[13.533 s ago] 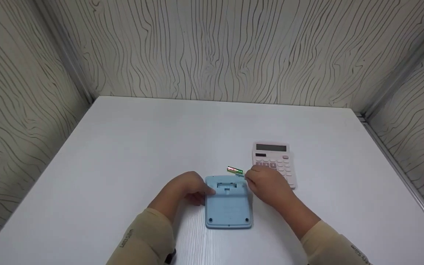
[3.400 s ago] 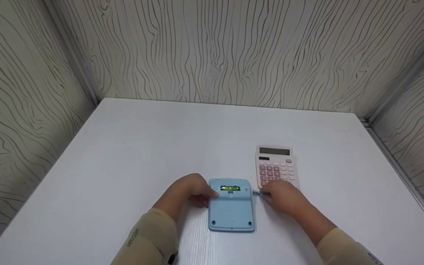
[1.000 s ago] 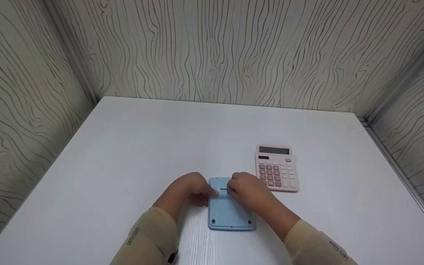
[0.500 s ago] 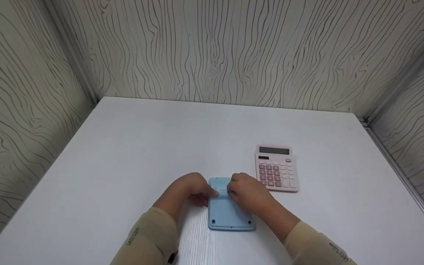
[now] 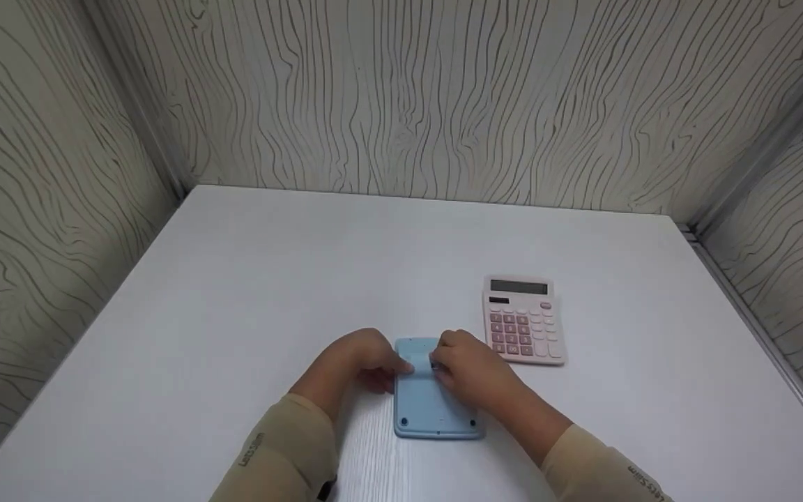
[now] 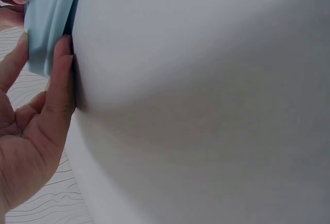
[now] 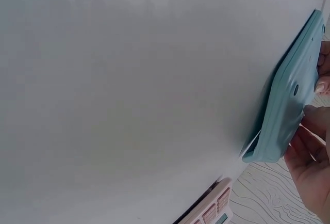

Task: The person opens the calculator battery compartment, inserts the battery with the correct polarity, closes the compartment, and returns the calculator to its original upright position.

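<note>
A blue calculator (image 5: 436,404) lies face down on the white table, its back and small dark feet showing. My left hand (image 5: 368,357) grips its left edge, thumb on the back and fingers at the side; the left wrist view shows this hand (image 6: 38,126) close up. With curled fingers, my right hand (image 5: 475,369) holds the small blue battery cover (image 5: 421,355) over the compartment near the top end. That hand hides much of the cover, and the battery is out of sight. In the right wrist view, the right thumb and fingers (image 7: 296,154) meet the calculator's top end.
Face up beyond my right hand lies a pink calculator (image 5: 541,321), close to the blue one. The white table (image 5: 290,265) reaches back to wood-patterned panels (image 5: 401,97) on the far side and both flanks.
Earlier the battery was outside, then lay in the open compartment while my right hand held the cover aside. The cover has since come over it, and the dark gap at its edge has closed.
</note>
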`<act>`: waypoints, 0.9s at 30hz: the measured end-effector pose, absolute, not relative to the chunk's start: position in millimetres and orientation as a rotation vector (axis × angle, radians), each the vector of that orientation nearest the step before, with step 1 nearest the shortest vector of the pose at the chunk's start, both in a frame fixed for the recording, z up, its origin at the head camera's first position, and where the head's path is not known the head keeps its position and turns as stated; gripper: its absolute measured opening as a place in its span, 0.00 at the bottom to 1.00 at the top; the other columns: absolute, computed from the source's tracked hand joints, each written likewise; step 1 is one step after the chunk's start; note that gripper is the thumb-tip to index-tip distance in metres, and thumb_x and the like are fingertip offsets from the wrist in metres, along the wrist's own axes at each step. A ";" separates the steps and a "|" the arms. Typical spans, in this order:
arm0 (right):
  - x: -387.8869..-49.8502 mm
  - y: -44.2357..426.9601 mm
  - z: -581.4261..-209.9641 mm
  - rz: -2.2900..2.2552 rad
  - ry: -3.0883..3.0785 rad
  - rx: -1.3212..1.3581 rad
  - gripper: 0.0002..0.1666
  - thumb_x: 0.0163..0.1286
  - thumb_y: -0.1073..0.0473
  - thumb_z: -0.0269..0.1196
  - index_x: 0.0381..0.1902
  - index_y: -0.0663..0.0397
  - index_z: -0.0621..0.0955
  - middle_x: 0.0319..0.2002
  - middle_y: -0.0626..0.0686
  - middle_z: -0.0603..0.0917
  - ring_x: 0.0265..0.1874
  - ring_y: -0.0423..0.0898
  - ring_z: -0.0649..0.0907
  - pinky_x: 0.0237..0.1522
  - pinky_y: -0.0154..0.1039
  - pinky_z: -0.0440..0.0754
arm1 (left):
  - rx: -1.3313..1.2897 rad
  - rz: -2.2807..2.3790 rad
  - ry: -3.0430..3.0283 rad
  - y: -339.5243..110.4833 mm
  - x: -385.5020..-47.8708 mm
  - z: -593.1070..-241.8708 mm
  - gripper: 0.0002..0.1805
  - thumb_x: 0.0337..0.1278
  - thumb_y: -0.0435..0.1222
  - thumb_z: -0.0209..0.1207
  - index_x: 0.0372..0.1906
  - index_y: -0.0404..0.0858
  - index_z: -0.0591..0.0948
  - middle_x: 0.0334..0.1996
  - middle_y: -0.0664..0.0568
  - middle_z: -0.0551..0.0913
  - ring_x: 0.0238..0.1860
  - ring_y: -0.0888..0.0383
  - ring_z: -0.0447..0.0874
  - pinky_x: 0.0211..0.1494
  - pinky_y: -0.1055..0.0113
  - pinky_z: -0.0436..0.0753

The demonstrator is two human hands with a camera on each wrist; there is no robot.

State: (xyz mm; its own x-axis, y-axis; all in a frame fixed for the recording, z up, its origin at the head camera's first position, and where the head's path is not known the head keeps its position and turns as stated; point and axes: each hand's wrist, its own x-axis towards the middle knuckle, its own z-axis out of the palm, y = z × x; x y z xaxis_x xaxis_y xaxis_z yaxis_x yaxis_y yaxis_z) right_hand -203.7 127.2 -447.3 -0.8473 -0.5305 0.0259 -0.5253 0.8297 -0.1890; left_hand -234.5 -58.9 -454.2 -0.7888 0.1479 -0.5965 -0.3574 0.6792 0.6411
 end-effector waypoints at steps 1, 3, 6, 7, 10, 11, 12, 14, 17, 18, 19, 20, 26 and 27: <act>-203.7 127.9 -446.6 -0.300 2.972 -0.858 0.10 0.62 0.56 0.60 0.41 0.48 0.82 0.37 0.45 0.76 0.38 0.41 0.75 0.46 0.37 0.77 | -0.157 1.040 2.259 -58.8 -234.3 -454.6 0.13 0.46 0.43 0.66 0.27 0.36 0.82 0.21 0.48 0.84 0.22 0.56 0.83 0.28 0.67 0.80; -203.9 129.3 -445.1 -0.318 2.957 -0.841 0.11 0.61 0.56 0.61 0.42 0.48 0.82 0.38 0.45 0.77 0.39 0.41 0.75 0.47 0.38 0.77 | -0.157 1.038 2.258 -58.6 -234.3 -455.1 0.13 0.46 0.44 0.66 0.26 0.37 0.82 0.21 0.48 0.84 0.22 0.56 0.82 0.28 0.67 0.80; -205.4 132.0 -443.2 -0.341 2.931 -0.795 0.14 0.60 0.55 0.62 0.45 0.48 0.82 0.38 0.45 0.77 0.40 0.41 0.76 0.47 0.39 0.77 | -0.167 1.038 2.257 -58.1 -234.3 -456.2 0.13 0.46 0.44 0.66 0.26 0.37 0.82 0.21 0.48 0.84 0.22 0.56 0.82 0.27 0.67 0.80; -206.1 133.3 -442.8 -0.352 2.924 -0.778 0.15 0.60 0.55 0.62 0.46 0.49 0.82 0.38 0.45 0.77 0.40 0.42 0.76 0.48 0.39 0.77 | -0.171 1.040 2.255 -57.9 -234.3 -456.6 0.13 0.46 0.44 0.66 0.26 0.37 0.82 0.21 0.48 0.84 0.22 0.56 0.82 0.28 0.67 0.80; -208.8 138.3 -443.8 -0.381 2.915 -0.716 0.18 0.59 0.54 0.64 0.47 0.50 0.81 0.38 0.46 0.78 0.40 0.42 0.76 0.47 0.40 0.77 | -0.175 1.044 2.257 -57.6 -234.2 -456.8 0.13 0.45 0.44 0.66 0.27 0.37 0.82 0.21 0.47 0.84 0.22 0.55 0.82 0.28 0.66 0.80; -209.6 140.1 -444.4 -0.394 2.914 -0.697 0.18 0.58 0.54 0.64 0.47 0.51 0.81 0.38 0.46 0.78 0.40 0.42 0.76 0.47 0.40 0.77 | -0.175 1.045 2.259 -57.7 -234.2 -456.9 0.13 0.45 0.44 0.66 0.27 0.37 0.82 0.21 0.47 0.84 0.22 0.55 0.82 0.28 0.66 0.80; -210.2 141.9 -444.7 -0.409 2.914 -0.682 0.19 0.58 0.54 0.65 0.47 0.52 0.81 0.38 0.46 0.78 0.40 0.43 0.76 0.46 0.41 0.77 | -0.173 1.046 2.262 -57.7 -234.0 -456.6 0.13 0.45 0.44 0.66 0.27 0.37 0.82 0.21 0.47 0.84 0.22 0.55 0.82 0.28 0.66 0.80; -211.5 145.4 -445.7 -0.433 2.917 -0.650 0.20 0.57 0.53 0.65 0.47 0.53 0.81 0.37 0.46 0.78 0.39 0.43 0.76 0.45 0.40 0.77 | -0.168 1.044 2.267 -58.0 -233.9 -456.1 0.13 0.45 0.44 0.66 0.27 0.37 0.82 0.21 0.47 0.84 0.22 0.55 0.82 0.28 0.66 0.80; -213.0 150.3 -446.8 -0.447 2.917 -0.595 0.21 0.56 0.52 0.66 0.46 0.54 0.81 0.36 0.47 0.78 0.38 0.43 0.77 0.45 0.41 0.77 | -0.165 1.033 2.272 -58.3 -233.8 -456.0 0.13 0.45 0.44 0.66 0.27 0.37 0.83 0.21 0.47 0.83 0.22 0.55 0.82 0.28 0.65 0.80; -213.3 151.8 -447.1 -0.451 2.918 -0.573 0.21 0.55 0.52 0.66 0.46 0.54 0.81 0.36 0.47 0.78 0.38 0.43 0.77 0.45 0.42 0.77 | -0.165 1.031 2.273 -58.2 -233.7 -456.0 0.13 0.45 0.44 0.66 0.28 0.37 0.83 0.21 0.47 0.83 0.22 0.55 0.82 0.28 0.65 0.80; -213.5 153.2 -447.4 -0.457 2.915 -0.542 0.21 0.55 0.52 0.67 0.46 0.54 0.81 0.36 0.47 0.77 0.38 0.44 0.77 0.46 0.42 0.77 | -0.165 1.030 2.274 -58.3 -233.8 -455.9 0.13 0.45 0.44 0.66 0.28 0.37 0.83 0.21 0.47 0.83 0.22 0.55 0.82 0.28 0.65 0.80; -213.7 154.5 -447.7 -0.461 2.913 -0.510 0.22 0.55 0.51 0.67 0.46 0.54 0.81 0.36 0.47 0.77 0.39 0.44 0.77 0.47 0.43 0.77 | -0.165 1.030 2.275 -58.2 -233.7 -455.9 0.13 0.45 0.44 0.66 0.28 0.36 0.83 0.21 0.47 0.83 0.22 0.55 0.82 0.28 0.65 0.80; -213.4 159.5 -448.9 -0.518 2.879 -0.343 0.25 0.54 0.50 0.67 0.48 0.55 0.80 0.36 0.47 0.77 0.36 0.43 0.76 0.46 0.43 0.76 | -0.176 1.055 2.274 -58.1 -232.7 -455.8 0.13 0.45 0.43 0.66 0.28 0.35 0.82 0.21 0.46 0.83 0.21 0.55 0.82 0.28 0.65 0.80; -213.2 159.7 -448.9 -0.535 2.871 -0.320 0.25 0.54 0.50 0.67 0.49 0.55 0.80 0.36 0.47 0.78 0.36 0.43 0.76 0.45 0.43 0.76 | -0.178 1.064 2.270 -58.2 -232.3 -455.6 0.13 0.45 0.42 0.66 0.28 0.35 0.82 0.21 0.46 0.83 0.21 0.56 0.81 0.28 0.65 0.80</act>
